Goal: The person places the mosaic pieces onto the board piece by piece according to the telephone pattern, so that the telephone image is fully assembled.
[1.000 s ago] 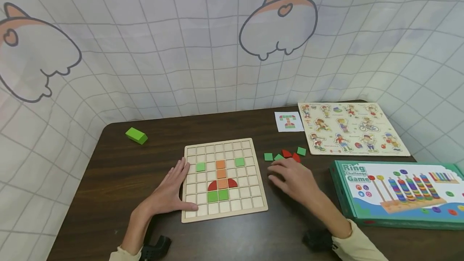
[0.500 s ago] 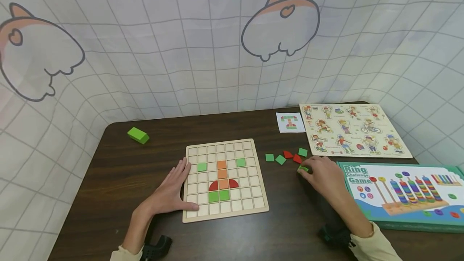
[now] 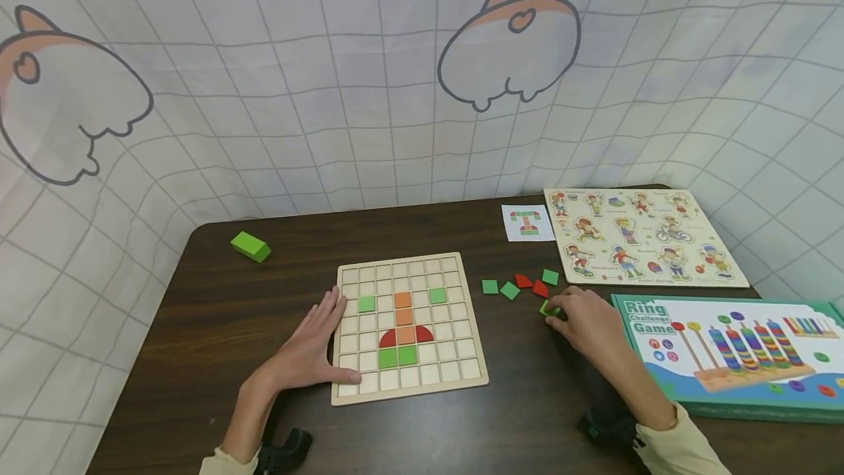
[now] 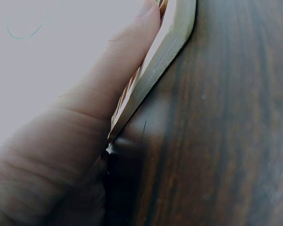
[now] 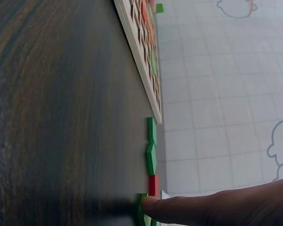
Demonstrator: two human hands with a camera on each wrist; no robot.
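Pale wooden grid board [image 3: 449, 349], seen in the head view, lies on the dark surface [image 3: 428, 431]. I have my left hand [image 3: 306, 347] spread wide along its left edge, thumb over the lower-left part, gripping nothing. My right hand [image 3: 587, 325] is nearly closed, thumb and forefinger pinching a green tile [image 3: 546, 309] well right of the board, just below the loose red pieces [image 3: 523, 281] and green squares [image 3: 510, 291]. On the board I see three orange squares [image 3: 404, 317] in a column, red curved pieces [image 3: 387, 339] flanking the lowest, two green squares beneath and two more higher up, apart.

Left wrist view: I get my thumb lying across the board's edge.

Right wrist view: I see one fingertip against the green tile, low over the surface, near a red piece.
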